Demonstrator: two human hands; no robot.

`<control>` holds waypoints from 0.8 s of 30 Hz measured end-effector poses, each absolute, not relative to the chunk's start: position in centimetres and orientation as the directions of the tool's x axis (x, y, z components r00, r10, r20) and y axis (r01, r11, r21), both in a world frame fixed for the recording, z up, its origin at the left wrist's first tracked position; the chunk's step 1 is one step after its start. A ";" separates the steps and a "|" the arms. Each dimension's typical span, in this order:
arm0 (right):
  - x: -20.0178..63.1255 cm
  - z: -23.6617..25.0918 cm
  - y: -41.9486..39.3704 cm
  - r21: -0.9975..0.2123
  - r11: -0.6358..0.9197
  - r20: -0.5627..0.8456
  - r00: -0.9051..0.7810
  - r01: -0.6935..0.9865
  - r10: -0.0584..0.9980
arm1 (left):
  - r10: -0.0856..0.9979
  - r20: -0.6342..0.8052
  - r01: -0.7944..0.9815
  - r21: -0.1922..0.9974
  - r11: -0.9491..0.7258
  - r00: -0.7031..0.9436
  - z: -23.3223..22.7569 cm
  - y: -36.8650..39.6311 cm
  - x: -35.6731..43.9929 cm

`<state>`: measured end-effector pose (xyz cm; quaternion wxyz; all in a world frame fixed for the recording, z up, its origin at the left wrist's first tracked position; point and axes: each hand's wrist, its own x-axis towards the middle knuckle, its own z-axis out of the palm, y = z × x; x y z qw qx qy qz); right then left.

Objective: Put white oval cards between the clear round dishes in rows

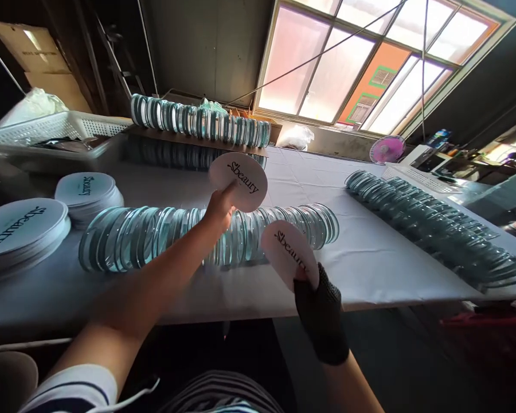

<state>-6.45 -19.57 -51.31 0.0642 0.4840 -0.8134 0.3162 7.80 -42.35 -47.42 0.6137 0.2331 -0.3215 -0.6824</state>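
My left hand point(218, 207) pinches a round white card point(239, 180) printed "Sbeauty" and holds it up over a long row of round glass discs point(155, 235) standing on edge on the white table point(370, 269). My right hand point(320, 310), in a black mesh glove, grips a second round "Sbeauty" card point(289, 251) near the table's front edge, just in front of the right end of that row.
Two stacks of printed round cards point(86, 192) point(21, 229) lie at the left. Another disc row point(202, 121) stands at the back, a slanted one point(434, 221) on the right. A white basket point(55, 129) sits back left, a pink fan point(387, 149) by the window.
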 end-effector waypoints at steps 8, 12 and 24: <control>-4.2 -51.9 -23.9 -0.167 0.309 0.257 -0.344 -0.936 -0.903 | -0.983 0.064 0.671 0.739 -0.071 -0.174 -48.1 -42.6 7.5; -4.6 -51.6 -26.3 -0.177 0.209 0.272 -0.252 -0.962 -0.928 | -0.985 0.051 0.667 0.742 -0.073 -0.165 -48.0 -42.6 7.5; -5.0 -53.0 -28.0 -0.259 0.099 0.373 -0.194 -0.961 -0.907 | -0.982 0.032 0.656 0.748 -0.100 -0.186 -47.9 -42.3 7.8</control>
